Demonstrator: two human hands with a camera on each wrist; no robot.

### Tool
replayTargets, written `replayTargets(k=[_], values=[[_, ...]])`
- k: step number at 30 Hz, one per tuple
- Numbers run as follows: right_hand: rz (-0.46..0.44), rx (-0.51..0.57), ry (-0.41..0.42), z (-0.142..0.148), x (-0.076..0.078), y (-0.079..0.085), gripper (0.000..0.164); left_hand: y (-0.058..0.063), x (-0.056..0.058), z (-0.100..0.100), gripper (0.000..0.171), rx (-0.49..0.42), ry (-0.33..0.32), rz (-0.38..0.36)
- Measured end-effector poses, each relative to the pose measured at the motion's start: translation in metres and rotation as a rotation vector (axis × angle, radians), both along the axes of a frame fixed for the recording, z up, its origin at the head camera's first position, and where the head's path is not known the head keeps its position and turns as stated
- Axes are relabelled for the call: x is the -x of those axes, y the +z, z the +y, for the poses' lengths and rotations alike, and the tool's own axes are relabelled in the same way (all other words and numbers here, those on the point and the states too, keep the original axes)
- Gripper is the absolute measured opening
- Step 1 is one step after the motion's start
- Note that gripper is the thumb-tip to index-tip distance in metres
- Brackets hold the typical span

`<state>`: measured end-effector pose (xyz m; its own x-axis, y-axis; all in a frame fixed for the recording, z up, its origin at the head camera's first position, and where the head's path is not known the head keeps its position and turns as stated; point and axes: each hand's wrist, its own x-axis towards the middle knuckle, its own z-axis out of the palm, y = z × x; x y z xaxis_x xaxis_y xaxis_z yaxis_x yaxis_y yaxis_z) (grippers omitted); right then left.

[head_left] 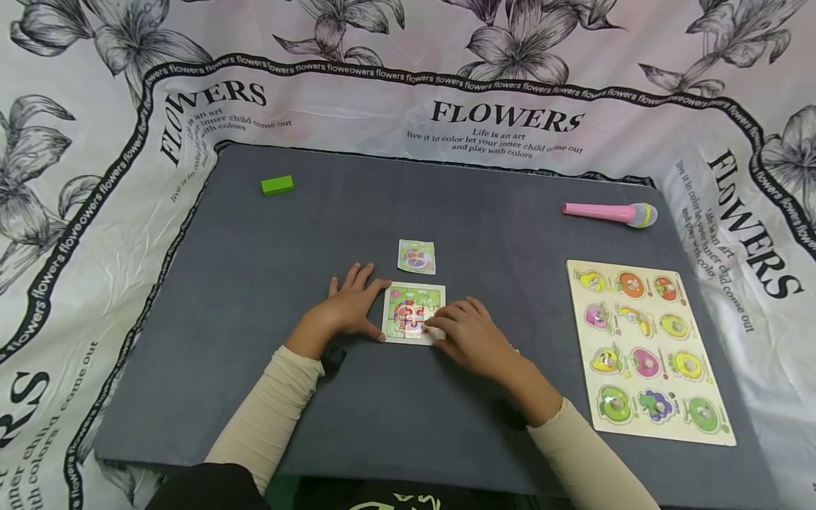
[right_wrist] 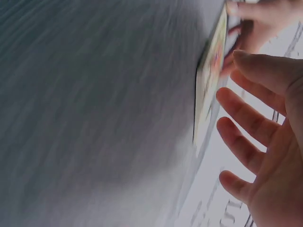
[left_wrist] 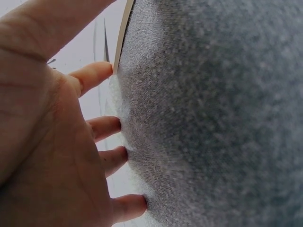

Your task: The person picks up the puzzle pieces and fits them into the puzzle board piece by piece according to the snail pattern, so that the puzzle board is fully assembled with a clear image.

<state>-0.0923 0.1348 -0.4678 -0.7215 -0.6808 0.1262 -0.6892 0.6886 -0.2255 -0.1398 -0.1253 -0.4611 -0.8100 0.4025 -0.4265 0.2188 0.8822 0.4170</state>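
Observation:
A small square jigsaw puzzle [head_left: 395,294] with a pale rim lies mid-table, its green picture showing a reddish motif. My left hand [head_left: 347,304] is spread at its left side, thumb and index finger touching the rim. In the left wrist view, the other fingertips [left_wrist: 120,153] of that hand rest on the cloth. Over the puzzle's right side is my right hand [head_left: 474,336], fingertips at the picture. Loosely bent fingers [right_wrist: 246,118] show in the right wrist view, with nothing visible between them. Just beyond the puzzle lies a small picture card [head_left: 417,256].
To the right lies a large fruit puzzle board [head_left: 647,354]. A pink toy microphone [head_left: 605,212] is at the far right, a green block [head_left: 277,185] at the far left. Dark grey cloth [head_left: 255,234] covers the table; flower-printed fabric [head_left: 357,106] surrounds it.

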Motion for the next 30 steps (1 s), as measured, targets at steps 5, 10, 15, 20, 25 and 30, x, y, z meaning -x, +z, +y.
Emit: replayTargets(k=[5, 10, 15, 20, 25, 30], values=[[-0.044, -0.031, -0.094, 0.047, -0.012, 0.003, 0.037, -0.003, -0.002, -0.001, 0.102, -0.008, 0.000, -0.003], [-0.065, -0.021, -0.149, 0.086, -0.024, 0.001, 0.043, -0.006, -0.001, -0.003, 0.102, -0.017, -0.004, -0.006], [-0.075, 0.024, -0.154, 0.108, -0.030, -0.001, 0.043, -0.005, 0.001, -0.003, 0.102, -0.026, -0.003, -0.004], [-0.038, 0.085, -0.079, 0.112, -0.029, -0.007, 0.037, -0.004, 0.001, -0.003, 0.102, -0.020, -0.003, -0.005], [-0.029, 0.084, -0.068, 0.109, -0.028, -0.008, 0.034, -0.002, 0.000, -0.003, 0.101, -0.027, -0.006, -0.010], [-0.042, 0.067, -0.063, 0.092, -0.021, -0.003, 0.032, 0.000, 0.000, -0.004, 0.100, -0.045, -0.002, -0.011]])
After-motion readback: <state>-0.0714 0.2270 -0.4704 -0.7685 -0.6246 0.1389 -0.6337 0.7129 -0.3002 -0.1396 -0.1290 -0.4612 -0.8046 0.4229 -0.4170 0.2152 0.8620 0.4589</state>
